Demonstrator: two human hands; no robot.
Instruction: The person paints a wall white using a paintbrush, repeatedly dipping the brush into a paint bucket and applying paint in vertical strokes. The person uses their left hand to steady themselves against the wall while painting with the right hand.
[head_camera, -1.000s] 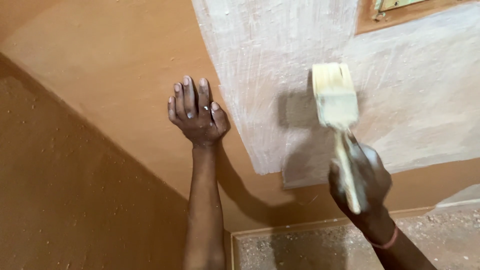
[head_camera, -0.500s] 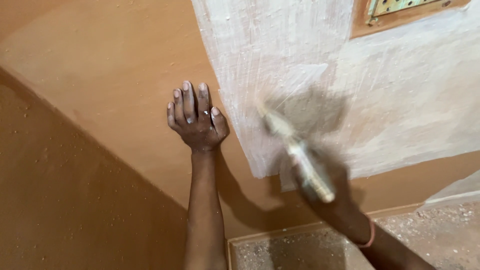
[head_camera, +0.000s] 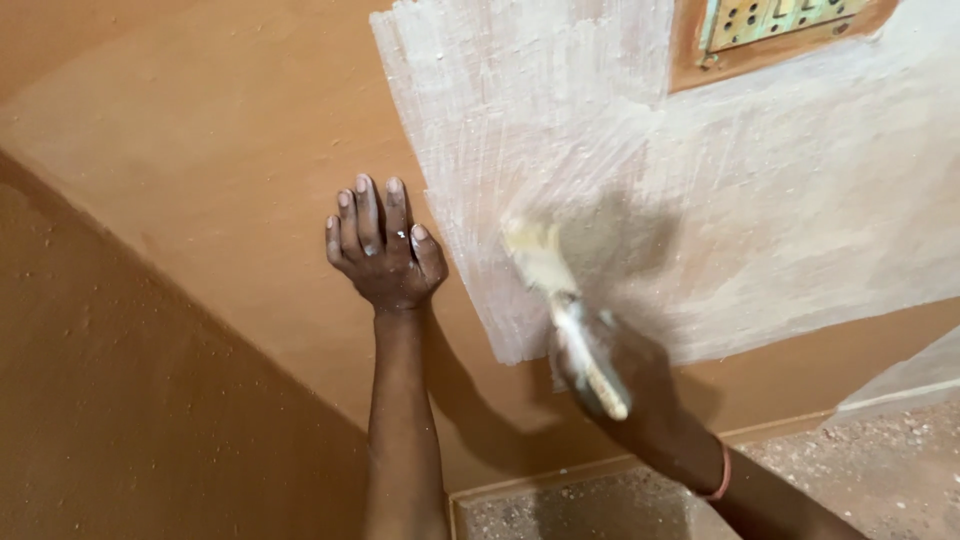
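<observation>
Brushing white coat onto the orange wall (head_camera: 200, 200).
The right hand (head_camera: 625, 375) was closed round the paintbrush (head_camera: 560, 300), its blurred bristles seemingly on the white patch (head_camera: 560, 130); left hand (head_camera: 385, 250) lay flat, empty. Bare lower edge looked due next.

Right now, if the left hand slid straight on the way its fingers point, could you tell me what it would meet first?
The left hand lies flat on the orange wall, fingers pointing up. Ahead is only bare orange wall; the white painted patch lies just to its right, so it would probably pass alongside its edge.
</observation>
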